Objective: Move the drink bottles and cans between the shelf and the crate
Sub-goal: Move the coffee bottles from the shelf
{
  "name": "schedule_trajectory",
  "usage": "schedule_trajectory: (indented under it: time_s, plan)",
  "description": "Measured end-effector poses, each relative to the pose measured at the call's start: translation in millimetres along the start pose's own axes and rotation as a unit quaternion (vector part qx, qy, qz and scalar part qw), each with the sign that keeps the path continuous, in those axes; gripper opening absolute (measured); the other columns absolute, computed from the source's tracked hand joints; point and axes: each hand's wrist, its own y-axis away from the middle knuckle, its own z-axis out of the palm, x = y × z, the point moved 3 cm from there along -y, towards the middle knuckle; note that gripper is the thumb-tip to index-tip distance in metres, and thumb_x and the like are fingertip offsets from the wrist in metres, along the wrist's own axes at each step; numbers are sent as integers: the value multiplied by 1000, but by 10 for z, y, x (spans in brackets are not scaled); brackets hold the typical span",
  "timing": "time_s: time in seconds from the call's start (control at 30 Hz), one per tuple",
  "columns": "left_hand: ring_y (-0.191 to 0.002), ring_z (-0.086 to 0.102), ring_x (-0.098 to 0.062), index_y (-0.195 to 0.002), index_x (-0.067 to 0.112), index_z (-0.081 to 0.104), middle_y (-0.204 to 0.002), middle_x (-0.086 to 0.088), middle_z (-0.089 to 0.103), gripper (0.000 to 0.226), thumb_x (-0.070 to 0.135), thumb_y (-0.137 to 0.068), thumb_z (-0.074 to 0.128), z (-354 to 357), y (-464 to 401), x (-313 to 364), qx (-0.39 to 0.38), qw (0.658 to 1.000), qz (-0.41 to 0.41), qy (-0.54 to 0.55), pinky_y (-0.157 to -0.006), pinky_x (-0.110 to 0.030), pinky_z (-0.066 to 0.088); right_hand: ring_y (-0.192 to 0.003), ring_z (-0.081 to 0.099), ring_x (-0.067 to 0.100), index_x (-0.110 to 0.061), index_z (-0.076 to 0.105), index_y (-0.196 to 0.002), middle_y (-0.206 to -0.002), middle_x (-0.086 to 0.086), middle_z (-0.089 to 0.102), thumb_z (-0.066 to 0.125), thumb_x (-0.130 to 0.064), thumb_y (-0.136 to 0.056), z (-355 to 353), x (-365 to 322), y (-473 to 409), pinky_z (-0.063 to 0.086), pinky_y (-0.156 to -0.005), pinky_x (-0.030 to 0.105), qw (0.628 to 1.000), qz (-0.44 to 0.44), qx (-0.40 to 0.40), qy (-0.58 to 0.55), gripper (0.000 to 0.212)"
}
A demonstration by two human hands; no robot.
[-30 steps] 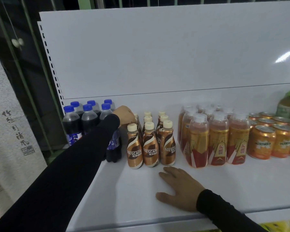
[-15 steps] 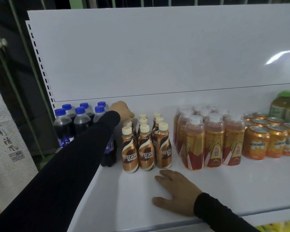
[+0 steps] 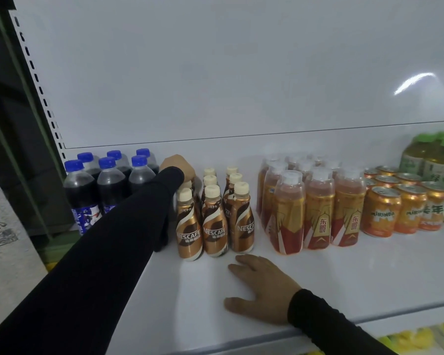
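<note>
Carefully now: rear coffee bottle (image 3: 187, 184) could topple its neighbours.
My left hand (image 3: 177, 166) curls over its cap, fingers hidden; right hand (image 3: 263, 288) lies flat on the shelf (image 3: 344, 278).

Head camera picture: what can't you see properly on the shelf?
- Left hand fingers: hidden behind its own knuckles, head view; grip unclear.
- Rear left Nescafe bottle: covered by hand and sleeve.
- Green-capped bottles: cut off by right edge.
- Crate: not in view.
</note>
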Motion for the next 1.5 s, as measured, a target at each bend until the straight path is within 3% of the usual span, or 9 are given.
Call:
schedule_trajectory:
  time_s: [0.2, 0.37, 0.53, 0.67, 0.87, 0.93, 1.2, 1.33, 1.5]
  plan:
    - [-61, 48, -16, -73, 9, 49, -83, -9, 60, 27, 21, -95, 59, -221, 7, -1, 53, 998, -1, 30, -66, -28, 40, -152, 7, 13, -32, 19, -157, -166, -7, 10, 39, -82, -84, 27, 28, -28, 6, -122, 34, 1000, -3, 10, -1, 91]
    - [-82, 66, -30, -91, -1, 67, -93, -17, 71, 16, 14, -89, 60, -641, 95, 3, 126, 984, 31, 119, -74, -35, 53, -151, 9, 13, -32, 20, -157, -166, -7, 10, 39, -82, -83, 42, 30, -27, 7, -122, 33, 1000, -6, 21, -1, 91]
    - [-66, 46, -26, -71, -1, 61, -69, -12, 53, 20, 18, -79, 62, -1068, 270, -19, 236, 939, 74, 239, -55, -32, 40, -150, 12, 12, -34, 25, -155, -165, -10, 14, 41, -80, -84, 45, 42, -34, 10, -122, 32, 999, -2, 36, -18, 87]
    - [-70, 53, -21, -83, 1, 67, -77, -12, 62, 27, 27, -81, 61, -1256, 503, -73, 278, 889, 109, 347, -72, -43, 54, -145, 26, 6, -34, 39, -149, -159, -12, 29, 45, -71, -90, 17, 45, -23, 16, -114, 20, 995, 2, 77, -64, 70]
    - [-85, 67, -33, -79, 15, 70, -86, -11, 71, 26, 40, -77, 63, -1279, 917, -178, 264, 851, 132, 434, -83, -53, 59, -102, 50, -14, -34, 61, -126, -116, -34, 51, 52, -54, -93, -196, 37, 49, 41, -95, 11, 955, -16, 229, -188, 39]
    - [-88, 70, -31, -80, 21, 70, -87, -7, 73, 23, 43, -77, 65, -1221, 1084, -189, 247, 850, 139, 445, -84, -52, 59, -100, 53, -14, -30, 63, -123, -105, -33, 53, 48, -62, -87, -278, -5, 53, 48, -90, 13, 932, -33, 278, -231, 51]
    - [-91, 72, -31, -102, 10, 72, -97, -13, 74, 24, 31, -92, 71, -748, 1448, -168, 169, 837, 142, 501, -77, -43, 62, -111, 58, -3, -45, 42, -131, -122, -18, 57, 66, -78, -66, -585, -409, 62, 49, -89, 16, 855, -104, 288, -419, 77]
    - [-91, 73, -24, -106, 11, 72, -97, -8, 76, 31, 37, -88, 74, -551, 1550, -180, 141, 834, 130, 518, -85, -48, 61, -99, 62, -4, -39, 47, -126, -116, -16, 60, 82, -53, -65, -560, -539, 63, 52, -80, 14, 856, -124, 274, -420, 72]
    - [-96, 72, -20, -113, 16, 70, -103, -5, 74, 41, 46, -86, 73, -477, 1647, -194, 143, 835, 119, 518, -87, -45, 60, -97, 65, 0, -31, 53, -127, -111, -14, 65, 79, -53, -59, -505, -541, 84, 52, -78, 13, 843, -110, 294, -436, 75]
